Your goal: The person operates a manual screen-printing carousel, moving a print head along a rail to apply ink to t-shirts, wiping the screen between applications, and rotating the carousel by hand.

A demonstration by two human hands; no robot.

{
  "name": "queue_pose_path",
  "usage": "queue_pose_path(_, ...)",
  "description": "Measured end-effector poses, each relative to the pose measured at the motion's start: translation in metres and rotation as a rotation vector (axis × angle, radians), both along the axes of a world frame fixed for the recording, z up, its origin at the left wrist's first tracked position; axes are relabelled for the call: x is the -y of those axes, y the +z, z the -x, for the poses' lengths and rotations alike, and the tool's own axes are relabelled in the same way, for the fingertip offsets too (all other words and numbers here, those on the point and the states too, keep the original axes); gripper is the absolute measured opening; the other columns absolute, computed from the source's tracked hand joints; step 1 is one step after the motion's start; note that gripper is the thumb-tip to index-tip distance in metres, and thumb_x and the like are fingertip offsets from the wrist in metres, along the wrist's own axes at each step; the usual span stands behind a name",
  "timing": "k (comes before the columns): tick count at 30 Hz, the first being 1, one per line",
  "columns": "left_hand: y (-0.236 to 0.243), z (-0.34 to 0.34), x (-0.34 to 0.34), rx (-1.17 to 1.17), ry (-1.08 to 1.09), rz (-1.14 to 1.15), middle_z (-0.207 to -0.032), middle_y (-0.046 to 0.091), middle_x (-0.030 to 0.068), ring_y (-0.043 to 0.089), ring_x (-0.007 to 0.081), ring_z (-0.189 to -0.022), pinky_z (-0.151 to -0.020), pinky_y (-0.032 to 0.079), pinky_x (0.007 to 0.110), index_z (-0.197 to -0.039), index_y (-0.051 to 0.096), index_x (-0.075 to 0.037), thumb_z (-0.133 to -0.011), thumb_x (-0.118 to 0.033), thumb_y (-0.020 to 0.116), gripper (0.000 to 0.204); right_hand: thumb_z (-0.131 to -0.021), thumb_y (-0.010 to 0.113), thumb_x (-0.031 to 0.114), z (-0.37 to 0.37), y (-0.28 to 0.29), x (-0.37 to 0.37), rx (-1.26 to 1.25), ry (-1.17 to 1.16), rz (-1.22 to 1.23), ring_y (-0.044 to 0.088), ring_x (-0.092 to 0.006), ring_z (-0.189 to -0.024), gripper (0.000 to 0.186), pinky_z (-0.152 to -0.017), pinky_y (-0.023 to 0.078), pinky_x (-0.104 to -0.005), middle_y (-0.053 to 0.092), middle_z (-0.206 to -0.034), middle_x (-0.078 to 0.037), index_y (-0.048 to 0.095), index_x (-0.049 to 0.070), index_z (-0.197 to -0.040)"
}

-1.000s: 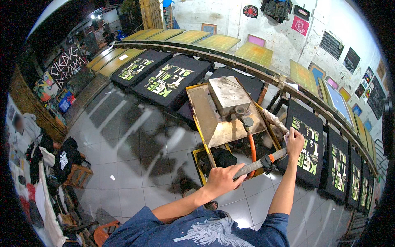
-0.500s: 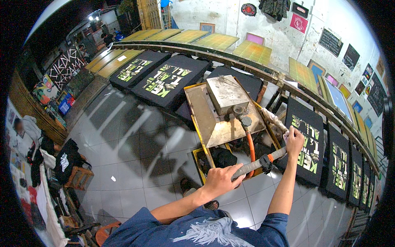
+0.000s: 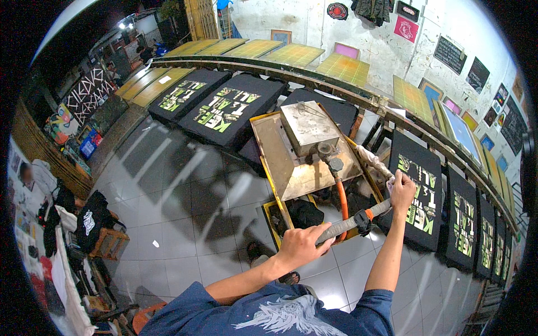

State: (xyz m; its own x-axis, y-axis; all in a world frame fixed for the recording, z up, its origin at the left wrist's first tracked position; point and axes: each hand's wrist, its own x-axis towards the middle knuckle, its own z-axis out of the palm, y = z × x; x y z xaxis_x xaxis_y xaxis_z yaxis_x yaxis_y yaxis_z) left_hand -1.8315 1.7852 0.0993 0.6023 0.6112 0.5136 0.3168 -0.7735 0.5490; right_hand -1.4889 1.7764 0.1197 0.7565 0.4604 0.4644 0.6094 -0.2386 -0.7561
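A metal heater cart [image 3: 269, 179] with yellow side rails stands before me, a square metal box [image 3: 307, 127] on its sloped hood. An orange hose [image 3: 343, 203] runs down from a valve [image 3: 335, 163] on it. My left hand [image 3: 302, 244] is wrapped round the near left end of the grey-taped handlebar [image 3: 339, 227]. At the bar's other end my right hand [image 3: 402, 191] is closed on a cloth-wrapped bar [image 3: 374, 161]; its fingertips are partly hidden. Orange tape and a black strap [image 3: 363, 222] circle the handlebar's middle.
Black printed T-shirts [image 3: 231, 107] lie on boards along the long rack, left and right [image 3: 416, 185] of the cart. Yellowish bare boards [image 3: 342, 68] line its far side. A wooden stool [image 3: 109, 242] stands at the left on grey tiles [image 3: 185, 241].
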Motion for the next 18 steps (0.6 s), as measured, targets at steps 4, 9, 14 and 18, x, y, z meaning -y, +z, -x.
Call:
queue_pose_path(4, 0.001, 0.000, 0.000, 0.001, -0.004, -0.001, -0.092, 0.079, 0.0062, 0.074, 0.0273, -0.065, -0.056, 0.059, 0.041, -0.123, 0.073, -0.015, -0.090, -0.041, 0.078, 0.042, -0.106, 0.060, 0.029, -0.003, -0.002, 0.000, -0.002, -0.005, -0.003, 0.035, -0.0092, -0.055, 0.050, -0.053, 0.031, -0.0370, 0.041, -0.055, -0.002, 0.051, -0.003, -0.068)
queue_pose_path(9, 0.003, 0.001, 0.000, -0.007, -0.005, 0.005, -0.094, 0.080, 0.0068, 0.074, 0.0274, -0.065, -0.057, 0.059, 0.041, -0.123, 0.073, -0.015, -0.090, -0.041, 0.078, 0.043, -0.106, 0.060, 0.031, -0.013, -0.012, -0.002, 0.026, -0.021, 0.010, 0.036, -0.0081, -0.056, 0.051, -0.053, 0.031, -0.0348, 0.043, -0.056, 0.000, 0.052, -0.002, -0.068)
queue_pose_path(14, 0.003, 0.000, -0.003, 0.012, -0.033, -0.036, -0.092, 0.078, 0.0097, 0.075, 0.0260, -0.068, -0.056, 0.059, 0.038, -0.121, 0.071, -0.006, -0.091, -0.040, 0.077, 0.046, -0.105, 0.061, 0.038, -0.012, -0.008, 0.001, 0.006, -0.001, 0.053, 0.056, -0.0141, -0.055, 0.053, -0.057, 0.043, -0.0341, 0.060, -0.057, -0.006, 0.069, -0.001, -0.070)
queue_pose_path(18, 0.000, 0.003, -0.008, -0.017, -0.058, -0.013, -0.088, 0.077, 0.0079, 0.075, 0.0261, -0.069, -0.057, 0.059, 0.038, -0.123, 0.072, -0.009, -0.087, -0.044, 0.080, 0.051, -0.108, 0.056, 0.043, -0.004, -0.007, 0.013, 0.068, 0.113, 0.114, 0.047, -0.0103, -0.056, 0.059, -0.055, 0.038, -0.0337, 0.053, -0.057, -0.004, 0.067, -0.003, -0.072)
